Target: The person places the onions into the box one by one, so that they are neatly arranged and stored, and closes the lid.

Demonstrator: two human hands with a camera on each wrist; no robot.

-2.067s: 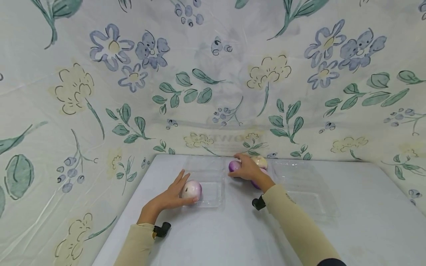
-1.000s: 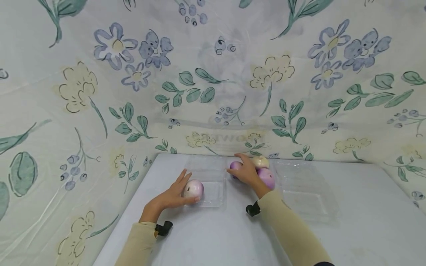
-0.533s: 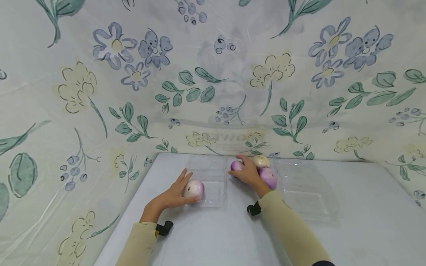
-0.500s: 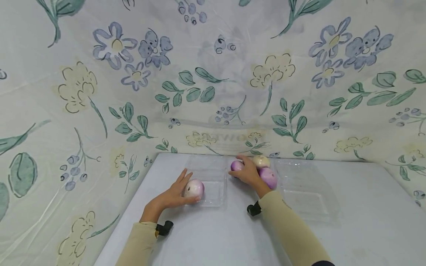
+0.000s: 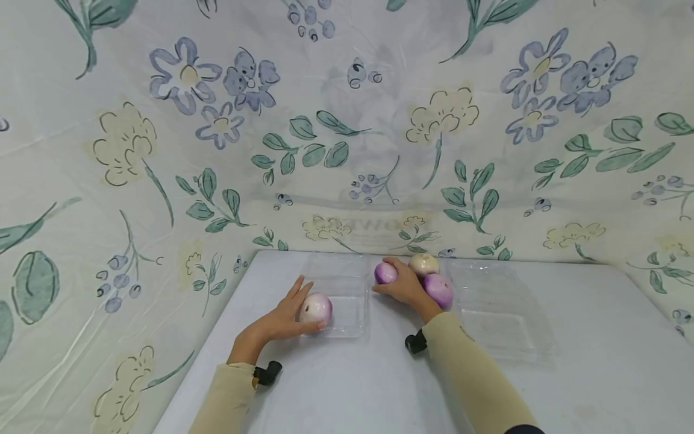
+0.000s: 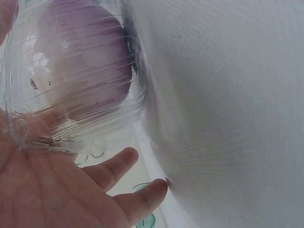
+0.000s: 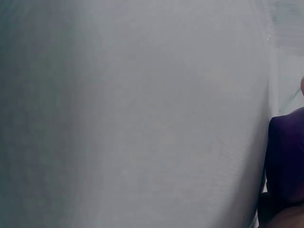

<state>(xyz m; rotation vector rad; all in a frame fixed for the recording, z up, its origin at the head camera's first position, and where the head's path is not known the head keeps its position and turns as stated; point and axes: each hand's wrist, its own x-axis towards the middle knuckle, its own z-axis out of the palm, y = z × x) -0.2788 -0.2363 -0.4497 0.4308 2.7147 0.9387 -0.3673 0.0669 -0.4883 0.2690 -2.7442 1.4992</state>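
Observation:
On the left, a clear plastic container (image 5: 355,307) holds a white-and-purple onion (image 5: 318,308). My left hand (image 5: 282,317) grips that container at its left side, thumb along the front. In the left wrist view, the onion shows through the ribbed plastic wall, and two fingers (image 6: 116,168) reach past it toward the white tabletop. My right hand (image 5: 403,283) curls round a small purple onion (image 5: 385,273), with fingers behind it and thumb in front. A pale yellow onion (image 5: 424,264) and a pink-purple onion (image 5: 438,290) sit just right of this hand.
Another clear plastic container (image 5: 501,325) lies on the right of the white table (image 5: 347,392), its lid part toward the back. A floral-printed sheet (image 5: 347,181) hangs behind the table's far edge.
My right forearm has shifted slightly left, uncovering the pink-purple onion. My right fingers have lowered round the small purple onion, which shows more fully. My left hand stays in place.

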